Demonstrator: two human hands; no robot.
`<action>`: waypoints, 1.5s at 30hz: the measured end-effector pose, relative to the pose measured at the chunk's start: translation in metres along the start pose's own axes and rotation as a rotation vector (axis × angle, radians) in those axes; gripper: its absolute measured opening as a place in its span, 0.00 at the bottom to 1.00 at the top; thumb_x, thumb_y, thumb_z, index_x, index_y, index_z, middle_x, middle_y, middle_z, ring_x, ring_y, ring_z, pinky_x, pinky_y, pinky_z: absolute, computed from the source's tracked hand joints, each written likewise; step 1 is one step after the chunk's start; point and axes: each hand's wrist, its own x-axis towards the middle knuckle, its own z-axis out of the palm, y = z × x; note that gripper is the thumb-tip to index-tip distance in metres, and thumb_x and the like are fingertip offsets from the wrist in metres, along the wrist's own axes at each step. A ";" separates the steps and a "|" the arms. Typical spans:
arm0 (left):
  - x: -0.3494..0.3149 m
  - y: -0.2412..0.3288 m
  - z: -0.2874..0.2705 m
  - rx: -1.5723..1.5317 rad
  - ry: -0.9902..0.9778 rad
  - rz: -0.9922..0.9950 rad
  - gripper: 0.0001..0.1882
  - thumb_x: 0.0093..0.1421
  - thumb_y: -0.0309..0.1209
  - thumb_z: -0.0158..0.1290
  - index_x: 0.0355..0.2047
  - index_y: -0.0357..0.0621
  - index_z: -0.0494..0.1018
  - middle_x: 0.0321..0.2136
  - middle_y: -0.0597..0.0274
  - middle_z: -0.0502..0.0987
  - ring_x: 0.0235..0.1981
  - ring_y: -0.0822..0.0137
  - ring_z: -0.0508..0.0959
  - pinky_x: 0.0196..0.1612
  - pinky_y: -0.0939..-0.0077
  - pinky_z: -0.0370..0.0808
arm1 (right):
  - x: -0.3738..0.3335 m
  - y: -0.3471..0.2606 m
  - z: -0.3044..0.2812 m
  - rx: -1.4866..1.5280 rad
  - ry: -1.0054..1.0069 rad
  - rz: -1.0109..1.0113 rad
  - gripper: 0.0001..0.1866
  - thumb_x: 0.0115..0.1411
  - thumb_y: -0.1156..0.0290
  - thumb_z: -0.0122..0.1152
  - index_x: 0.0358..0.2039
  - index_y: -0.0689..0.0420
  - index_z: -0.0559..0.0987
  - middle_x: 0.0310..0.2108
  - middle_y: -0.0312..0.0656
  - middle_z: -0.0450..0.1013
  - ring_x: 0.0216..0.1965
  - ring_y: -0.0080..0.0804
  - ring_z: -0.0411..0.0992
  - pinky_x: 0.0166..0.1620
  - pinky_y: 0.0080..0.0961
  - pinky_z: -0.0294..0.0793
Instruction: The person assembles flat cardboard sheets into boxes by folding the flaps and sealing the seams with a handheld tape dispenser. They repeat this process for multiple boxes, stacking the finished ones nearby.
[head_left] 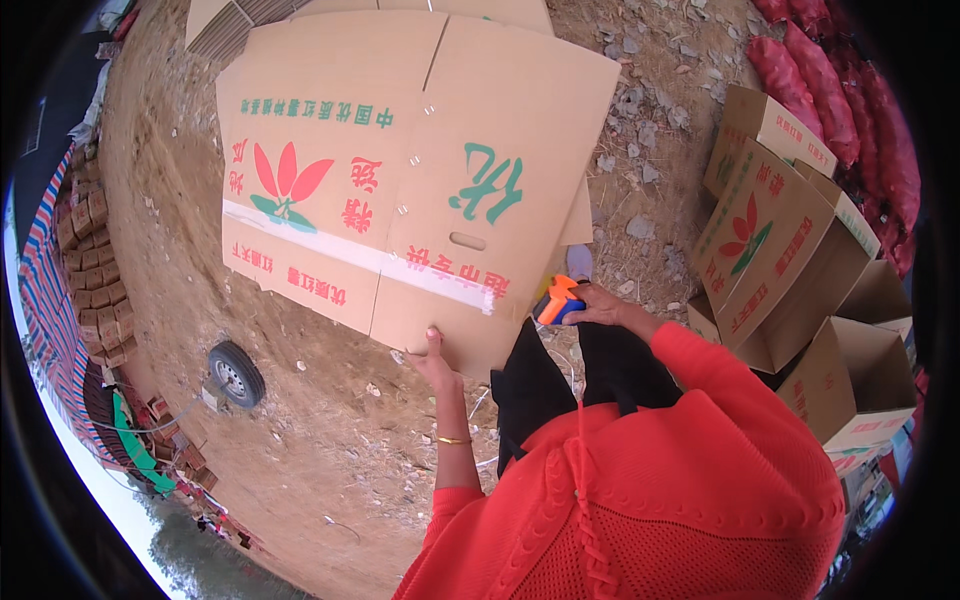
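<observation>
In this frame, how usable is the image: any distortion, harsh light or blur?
Head view: strong fisheye bending with a black rim around the circle; soft, even daylight with no hard shadows; the cardboard box is sharp, as are the left hand and the right hand on the tape dispenser; sky at lower left is blown out.

The left hand (436,362) grips the lower edge of a large cardboard box (400,170) held up in front of the person, its bottom flaps joined by a strip of clear tape (350,250). The right hand (598,305) holds an orange and blue tape dispenser (556,300) at the box's right edge, where the strip ends. A gold bangle (453,440) circles the left wrist. To the right stand assembled boxes (780,250); red mesh sacks (840,90) lie beyond. A wheel (236,373) rests on the dirt ground (330,440).
</observation>
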 end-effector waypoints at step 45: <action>-0.056 0.044 0.016 -0.149 -0.134 -0.099 0.20 0.59 0.31 0.57 0.50 0.42 0.68 0.42 0.65 0.74 0.41 0.70 0.73 0.45 0.71 0.74 | 0.084 -0.127 0.011 1.477 0.110 0.293 0.29 0.56 0.55 0.59 0.49 0.66 0.71 0.38 0.55 0.75 0.35 0.45 0.76 0.38 0.32 0.76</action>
